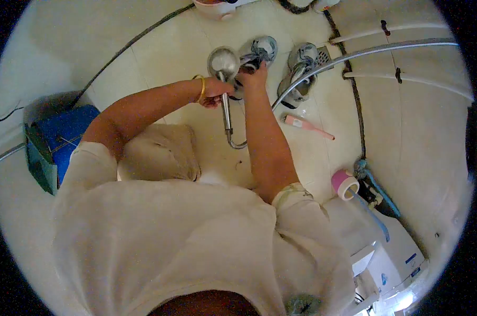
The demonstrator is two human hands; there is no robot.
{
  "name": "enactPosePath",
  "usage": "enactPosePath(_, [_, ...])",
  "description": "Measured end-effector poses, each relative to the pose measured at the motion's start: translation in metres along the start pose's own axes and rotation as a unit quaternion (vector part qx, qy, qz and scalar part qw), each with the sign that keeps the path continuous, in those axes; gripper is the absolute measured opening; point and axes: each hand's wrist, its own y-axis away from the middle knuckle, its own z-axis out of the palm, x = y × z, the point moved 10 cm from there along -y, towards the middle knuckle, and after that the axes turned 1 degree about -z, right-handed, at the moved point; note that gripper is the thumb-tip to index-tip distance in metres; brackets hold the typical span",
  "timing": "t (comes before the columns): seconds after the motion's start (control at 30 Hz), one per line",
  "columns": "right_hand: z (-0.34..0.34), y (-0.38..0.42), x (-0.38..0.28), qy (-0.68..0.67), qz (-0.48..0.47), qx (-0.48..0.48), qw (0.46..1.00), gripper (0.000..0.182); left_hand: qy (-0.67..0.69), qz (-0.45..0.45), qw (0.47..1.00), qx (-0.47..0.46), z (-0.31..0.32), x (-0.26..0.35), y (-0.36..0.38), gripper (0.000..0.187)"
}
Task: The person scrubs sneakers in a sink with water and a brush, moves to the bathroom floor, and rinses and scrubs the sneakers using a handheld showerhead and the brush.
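My left hand (pixel 216 92), with a gold bangle at the wrist, is closed around the handle of a metal shower head (pixel 223 61). The shower head's round face is beside a grey shoe (pixel 263 47). My right hand (pixel 253 78) grips this shoe; its fingers are partly hidden by the shoe. A second grey shoe (pixel 299 88) rests on the floor to the right, near the drain cover. Below it lies a pink brush (pixel 308 126). The metal hose (pixel 349 56) curves from the handle behind my right arm and off to the upper right.
A pink container (pixel 216 9) stands at the top edge. At the left is a blue and green box (pixel 70 134). White pipes (pixel 412 78) run along the right wall. A pink and white holder with a toilet brush (pixel 346 184) and a white appliance (pixel 388 263) are at lower right.
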Motion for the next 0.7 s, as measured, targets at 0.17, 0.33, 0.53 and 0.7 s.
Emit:
enactPosePath(0.17, [-0.04, -0.076, -0.039, 0.195, -0.105, 0.088, 0.971, 0.046, -0.026, 0.006, 0.999, 0.024, -0.016, -0.013, -0.013, 0.03])
enactPosePath(0.33, [0.011, -0.015, -0.041, 0.07, -0.085, 0.038, 0.993, 0.043, -0.003, 0.061, 0.998, 0.018, -0.021, 0.004, 0.0, 0.028])
enactPosePath(0.53, [0.059, 0.01, -0.059, -0.08, -0.059, -0.183, 0.978, 0.039, 0.002, 0.075, 0.997, 0.031, -0.024, 0.019, 0.028, 0.027])
enactPosePath(0.7, [0.147, 0.08, -0.066, -0.036, -0.071, -0.372, 0.925, 0.051, 0.003, 0.082, 0.996, 0.031, -0.031, 0.019, 0.016, 0.029])
